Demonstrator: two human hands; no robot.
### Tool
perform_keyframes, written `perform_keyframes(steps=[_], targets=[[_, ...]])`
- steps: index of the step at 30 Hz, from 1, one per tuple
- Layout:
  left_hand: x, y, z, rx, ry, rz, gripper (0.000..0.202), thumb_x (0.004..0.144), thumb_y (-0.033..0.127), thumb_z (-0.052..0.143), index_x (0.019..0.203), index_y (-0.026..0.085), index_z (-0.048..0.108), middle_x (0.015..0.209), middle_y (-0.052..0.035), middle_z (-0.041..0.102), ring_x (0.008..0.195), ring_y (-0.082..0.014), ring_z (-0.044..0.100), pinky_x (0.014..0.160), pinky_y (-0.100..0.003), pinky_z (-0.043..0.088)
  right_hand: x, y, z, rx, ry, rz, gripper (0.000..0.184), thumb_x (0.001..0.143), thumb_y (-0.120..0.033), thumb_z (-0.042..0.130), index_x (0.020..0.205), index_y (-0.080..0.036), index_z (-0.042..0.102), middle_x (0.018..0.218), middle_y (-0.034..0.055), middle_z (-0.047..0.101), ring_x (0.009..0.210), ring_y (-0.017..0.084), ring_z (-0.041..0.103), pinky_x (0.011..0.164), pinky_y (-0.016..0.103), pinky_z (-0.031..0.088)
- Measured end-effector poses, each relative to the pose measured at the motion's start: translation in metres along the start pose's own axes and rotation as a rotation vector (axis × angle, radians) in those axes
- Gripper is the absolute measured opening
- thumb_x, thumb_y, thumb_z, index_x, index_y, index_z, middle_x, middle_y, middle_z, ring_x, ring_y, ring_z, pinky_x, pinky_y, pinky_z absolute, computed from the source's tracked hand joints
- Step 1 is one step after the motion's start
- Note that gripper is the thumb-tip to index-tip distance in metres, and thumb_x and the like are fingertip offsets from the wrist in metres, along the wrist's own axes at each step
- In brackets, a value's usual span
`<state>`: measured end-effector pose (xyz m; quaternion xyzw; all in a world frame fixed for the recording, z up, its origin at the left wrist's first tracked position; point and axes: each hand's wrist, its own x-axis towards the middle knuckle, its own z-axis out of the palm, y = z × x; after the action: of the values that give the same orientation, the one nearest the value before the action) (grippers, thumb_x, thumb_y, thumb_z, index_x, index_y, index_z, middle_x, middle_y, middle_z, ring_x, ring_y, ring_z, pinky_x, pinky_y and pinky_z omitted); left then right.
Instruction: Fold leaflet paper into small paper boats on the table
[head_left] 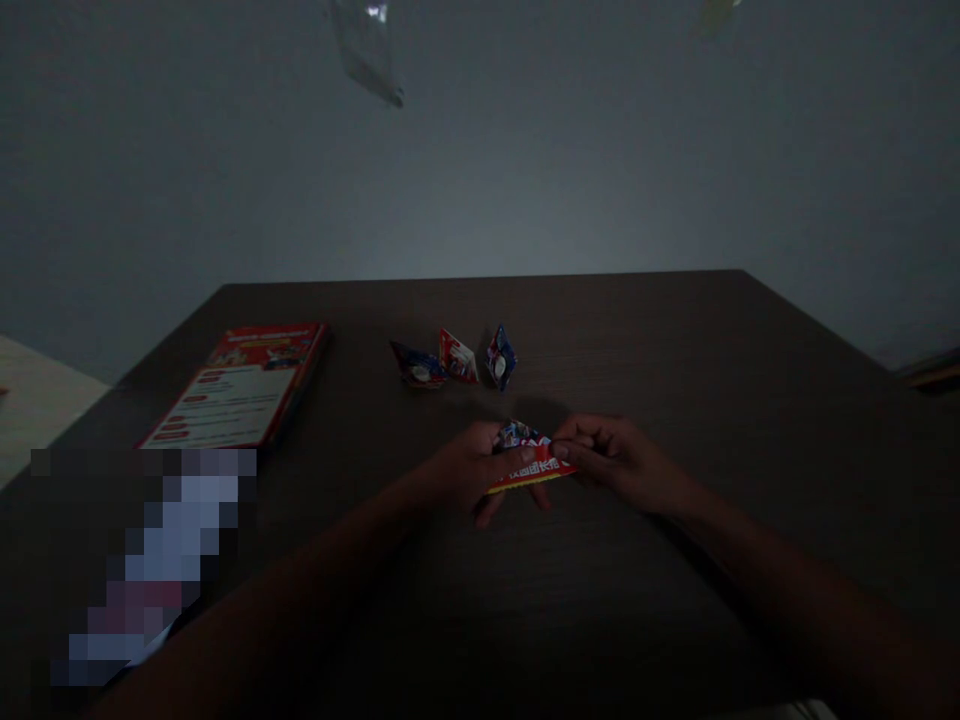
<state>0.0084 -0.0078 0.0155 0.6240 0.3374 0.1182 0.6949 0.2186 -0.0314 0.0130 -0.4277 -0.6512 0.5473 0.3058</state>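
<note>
A folded sheet of printed paper (529, 467), red with white characters and a yellow lower edge, is held above the dark table. My left hand (480, 465) grips its left part, thumb on top and some fingers showing underneath. At the right end, my right hand (611, 455) pinches the paper between thumb and fingers. Beyond the hands stand three small folded paper shapes: a dark blue one (420, 368) at the left, a red and white one (458, 357) in the middle, and a blue one (501, 358) at the right.
A stack of red and white printed leaflets (232, 390) lies on the left of the dark wooden table (637, 330). Nearer, at the lower left, is a pixelated area. A pale wall (525, 150) rises behind the table, with a clear plastic bag (367, 50) on it.
</note>
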Motion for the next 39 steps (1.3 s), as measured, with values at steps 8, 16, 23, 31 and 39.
perform_keyframes(steps=[8, 16, 23, 31, 39], targets=[[0.0015, -0.0034, 0.0015, -0.02, 0.009, 0.007, 0.035, 0.088, 0.047, 0.044, 0.09, 0.012, 0.048, 0.063, -0.0034, 0.068, 0.026, -0.0054, 0.045, 0.027, -0.015, 0.028, 0.0032, 0.0014, 0.0026, 0.033, 0.061, 0.077, 0.034, 0.078, -0.048, 0.06, 0.075, -0.015, 0.055, 0.05, -0.0063, 0.047, 0.039, 0.005, 0.038, 0.038, 0.018, 0.028], [0.0007, 0.0014, 0.0048, 0.068, 0.156, -0.045, 0.04, 0.086, 0.054, 0.043, 0.09, 0.015, 0.048, 0.042, 0.0056, 0.055, 0.021, -0.0066, 0.036, 0.022, -0.015, 0.023, 0.0059, 0.0002, 0.0032, 0.096, 0.095, 0.085, 0.033, 0.076, -0.046, 0.063, 0.076, -0.014, 0.058, 0.053, -0.0053, 0.051, 0.037, 0.004, 0.04, 0.036, 0.018, 0.031], [0.0053, 0.0008, 0.0032, -0.068, 0.22, -0.023, 0.043, 0.086, 0.054, 0.043, 0.085, 0.012, 0.052, 0.048, -0.0005, 0.062, 0.024, -0.0071, 0.044, 0.024, -0.015, 0.026, 0.0045, 0.0021, 0.0016, 0.203, 0.24, -0.035, 0.033, 0.083, -0.048, 0.055, 0.08, -0.015, 0.06, 0.048, -0.005, 0.049, 0.039, 0.007, 0.042, 0.039, 0.021, 0.033], [0.0066, 0.001, 0.0021, -0.234, 0.268, -0.043, 0.042, 0.086, 0.053, 0.043, 0.086, 0.012, 0.053, 0.049, -0.0013, 0.063, 0.024, -0.0081, 0.045, 0.024, -0.016, 0.026, 0.0023, 0.0015, 0.0029, 0.193, 0.348, -0.1, 0.027, 0.082, -0.043, 0.058, 0.088, -0.016, 0.061, 0.053, -0.003, 0.053, 0.046, 0.01, 0.047, 0.047, 0.025, 0.038], [0.0087, 0.0029, 0.0068, -0.465, 0.323, 0.003, 0.046, 0.083, 0.059, 0.043, 0.083, 0.014, 0.053, 0.049, 0.0001, 0.061, 0.026, -0.0094, 0.045, 0.024, -0.017, 0.029, 0.0008, 0.001, 0.0095, 0.117, 0.412, -0.187, 0.023, 0.079, -0.038, 0.063, 0.091, -0.02, 0.057, 0.061, -0.0033, 0.051, 0.053, 0.011, 0.049, 0.05, 0.024, 0.04]])
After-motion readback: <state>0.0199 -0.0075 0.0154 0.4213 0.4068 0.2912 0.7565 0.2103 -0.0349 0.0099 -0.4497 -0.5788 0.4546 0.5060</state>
